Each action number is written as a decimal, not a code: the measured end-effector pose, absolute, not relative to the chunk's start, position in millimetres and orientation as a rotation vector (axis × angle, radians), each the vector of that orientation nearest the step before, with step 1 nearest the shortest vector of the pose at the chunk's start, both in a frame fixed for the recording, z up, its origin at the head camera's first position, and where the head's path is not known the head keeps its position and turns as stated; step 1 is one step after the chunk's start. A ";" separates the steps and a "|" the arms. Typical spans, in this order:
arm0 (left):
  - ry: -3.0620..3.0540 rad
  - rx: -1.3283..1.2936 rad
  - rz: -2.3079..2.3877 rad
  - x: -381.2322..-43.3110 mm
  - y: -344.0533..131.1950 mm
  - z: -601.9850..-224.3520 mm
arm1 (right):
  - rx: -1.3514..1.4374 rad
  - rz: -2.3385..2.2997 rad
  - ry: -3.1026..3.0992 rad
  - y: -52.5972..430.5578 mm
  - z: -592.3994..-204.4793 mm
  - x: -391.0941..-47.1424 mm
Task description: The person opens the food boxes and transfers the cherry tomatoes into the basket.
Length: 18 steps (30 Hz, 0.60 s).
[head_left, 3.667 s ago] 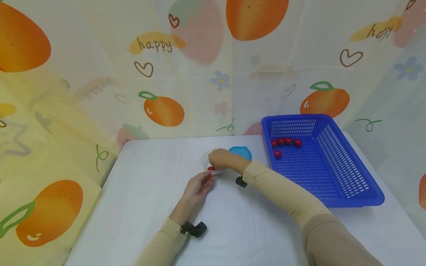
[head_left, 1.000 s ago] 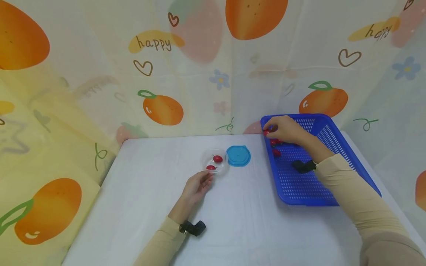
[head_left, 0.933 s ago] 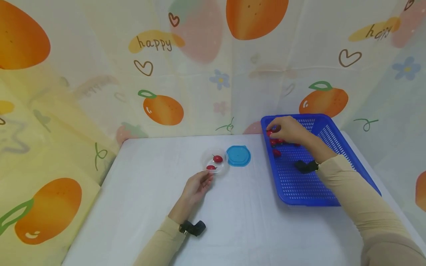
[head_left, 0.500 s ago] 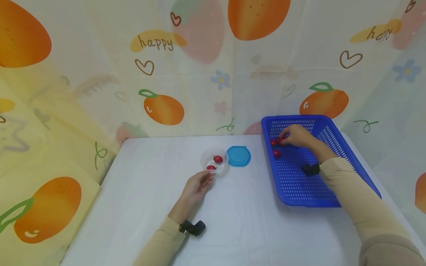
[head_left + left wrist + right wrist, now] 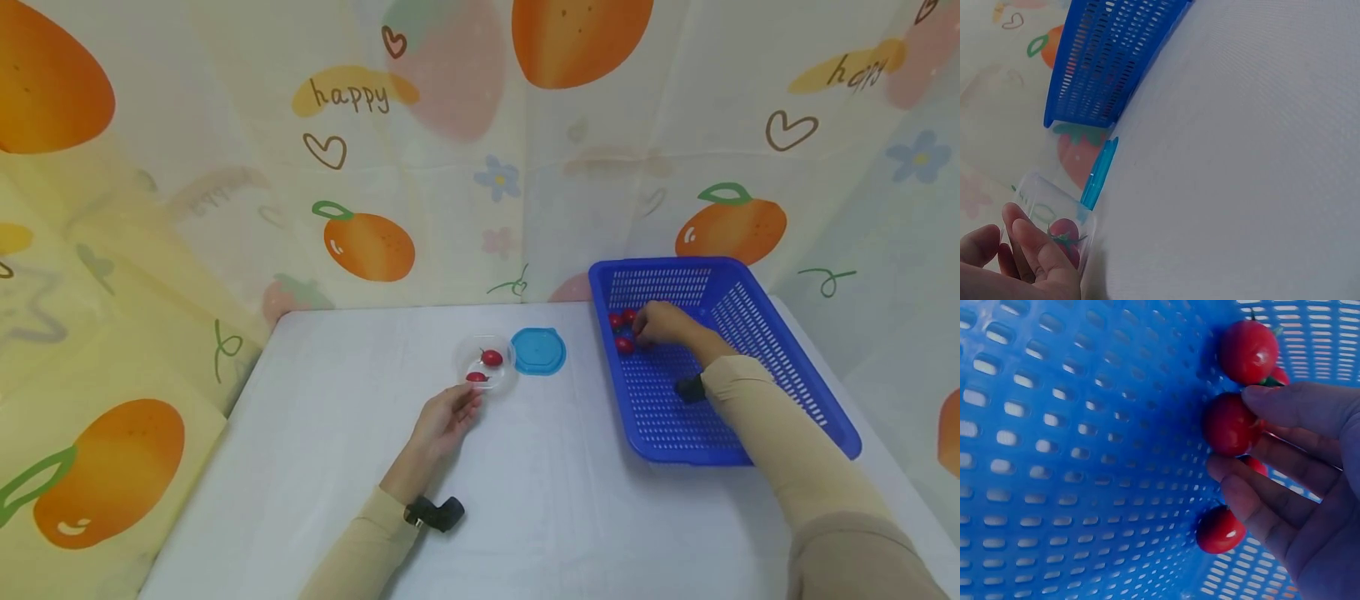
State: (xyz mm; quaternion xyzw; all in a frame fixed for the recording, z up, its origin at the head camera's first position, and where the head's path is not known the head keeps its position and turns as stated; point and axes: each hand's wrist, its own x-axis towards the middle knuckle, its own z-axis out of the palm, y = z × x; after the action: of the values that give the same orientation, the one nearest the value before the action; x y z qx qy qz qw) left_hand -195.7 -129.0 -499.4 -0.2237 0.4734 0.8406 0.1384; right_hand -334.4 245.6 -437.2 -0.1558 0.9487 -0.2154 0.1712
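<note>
In the head view my left hand (image 5: 442,421) pinches the near rim of a small clear plastic container (image 5: 463,360). Inside it lie two red cherry tomatoes (image 5: 492,357); one tomato (image 5: 1065,231) shows through the wall in the left wrist view. My right hand (image 5: 667,323) reaches down into the blue basket (image 5: 697,425). The right wrist view has its thumb and fingers round a cherry tomato (image 5: 1230,427). Beside that one are a tomato (image 5: 1249,351) above, another tomato (image 5: 1220,530) below, and others partly hidden behind the fingers.
A blue round lid (image 5: 538,352) lies flat just right of the container. The basket's raised perforated walls stand around the right hand at the table's right side. Behind the white-covered table (image 5: 315,400) hangs a fruit-printed cloth (image 5: 435,183).
The right hand went from over the container to the basket's back left corner, then rightward and nearer inside it among the tomatoes. The left hand keeps its hold on the container.
</note>
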 end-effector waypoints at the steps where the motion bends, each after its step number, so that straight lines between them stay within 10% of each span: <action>1: 1.377 -0.638 2.433 -195.5 -128.8 -499.6 | -0.432 -0.616 2.693 244.9 -438.3 -334.1; 18: 1.374 -0.632 2.432 -195.1 -129.9 -502.0 | -0.511 -0.612 2.811 233.2 -416.4 -332.7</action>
State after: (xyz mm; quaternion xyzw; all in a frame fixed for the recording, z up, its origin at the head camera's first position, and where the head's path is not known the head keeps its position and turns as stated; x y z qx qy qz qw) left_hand -195.1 -129.9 -502.0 -0.2184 0.4753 0.8410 0.1383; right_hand -332.7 233.2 -416.4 -0.1737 0.9563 -0.2082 0.1097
